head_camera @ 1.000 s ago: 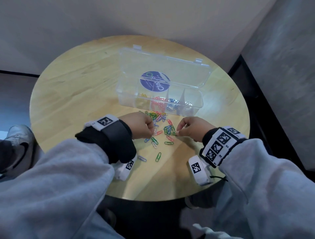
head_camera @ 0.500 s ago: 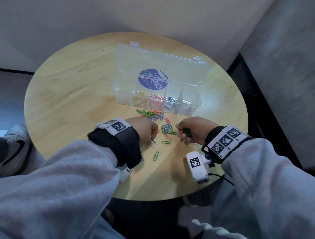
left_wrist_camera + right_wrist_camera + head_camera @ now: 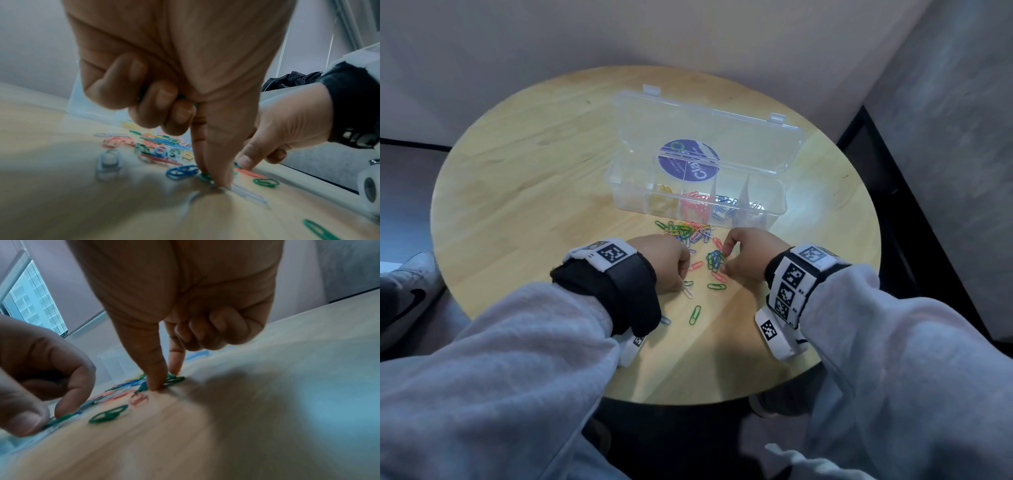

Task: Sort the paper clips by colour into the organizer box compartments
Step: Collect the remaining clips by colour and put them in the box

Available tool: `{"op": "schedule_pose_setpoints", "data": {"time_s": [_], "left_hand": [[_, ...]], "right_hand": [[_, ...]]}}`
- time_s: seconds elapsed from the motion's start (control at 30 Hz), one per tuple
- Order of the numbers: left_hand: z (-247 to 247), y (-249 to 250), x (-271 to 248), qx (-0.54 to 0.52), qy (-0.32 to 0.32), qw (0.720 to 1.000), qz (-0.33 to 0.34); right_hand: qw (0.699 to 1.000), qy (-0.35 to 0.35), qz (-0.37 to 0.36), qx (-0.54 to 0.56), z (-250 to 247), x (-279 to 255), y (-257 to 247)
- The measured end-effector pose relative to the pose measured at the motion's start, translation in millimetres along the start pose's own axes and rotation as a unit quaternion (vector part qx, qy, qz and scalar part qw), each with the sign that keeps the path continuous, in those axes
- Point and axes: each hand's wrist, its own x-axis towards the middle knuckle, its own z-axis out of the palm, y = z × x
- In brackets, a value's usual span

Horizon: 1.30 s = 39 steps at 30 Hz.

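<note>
round wooden worktop [image 3: 524,192]. clear organizer box [image 3: 698,202] at the far middle, lid [image 3: 709,137] propped open with a round purple sticker [image 3: 688,161] on it. compartments left to right: first looks bare of clips, then yellow clips [image 3: 664,202], red clips [image 3: 697,205], blue clips [image 3: 724,205], pale clips [image 3: 755,207] in the last.

loose paper clips [image 3: 690,231] of mixed colours lie heaped just in front of the box; a smaller green and blue cluster [image 3: 715,258] sits between the two hands, with singles scattered nearer the body, among them a lone green clip [image 3: 695,314].

left hand [image 3: 666,262]: grip pressed together, thumb and forefinger tips down on the worktop at a pale clip [image 3: 246,194] and a green clip [image 3: 205,176]; which one is pinched, cannot tell. the other three fingers [image 3: 164,104] are curled into the palm with green clips tucked behind them.

right hand [image 3: 750,251]: thumb [image 3: 155,369] and forefinger [image 3: 176,360] reach down with tips close together onto green clips [image 3: 173,380] at the edge of the small cluster; remaining fingers curled in. whether a clip is lifted, cannot tell; the wrist view is blurred.

both wrists wear bands with black and white square markers [image 3: 796,277]. grey sleeves [image 3: 500,359] fill the near part of the head view.
</note>
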Motion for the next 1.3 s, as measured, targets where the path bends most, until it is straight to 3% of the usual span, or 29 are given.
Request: {"op": "schedule_pose_setpoints", "data": {"time_s": [0.37, 0.47, 0.6, 0.87, 0.93, 1.0, 1.13, 1.3], "left_hand": [[1, 1, 2, 0.014, -0.030, 0.999, -0.010], [2, 1, 1, 0.017, -0.012, 1.000, 0.000], [0, 3, 1, 0.025, -0.034, 0.999, 0.019], [1, -3, 2, -0.016, -0.040, 0.999, 0.014], [0, -5, 2, -0.037, -0.043, 0.998, 0.015], [-3, -6, 3, -0.069, -0.045, 0.996, 0.016], [-15, -11, 1, -0.191, -0.044, 0.980, 0.022], [-23, -13, -1, -0.417, -0.054, 0.907, -0.027]], "right_hand": [[0.996, -0.047, -0.014, -0.076, -5, 3, -2], [0.995, -0.060, -0.008, -0.084, -4, 0, 0], [0.991, -0.070, -0.024, -0.107, -2, -3, -2], [0.991, -0.098, -0.034, -0.084, -2, -8, 0], [0.993, -0.113, -0.029, -0.035, -5, -8, 3], [0.986, -0.144, -0.013, 0.083, -7, -9, 7], [0.935, -0.171, 0.025, 0.309, -4, -12, 12], [0.875, -0.173, 0.040, 0.450, -4, -13, 17]]}}
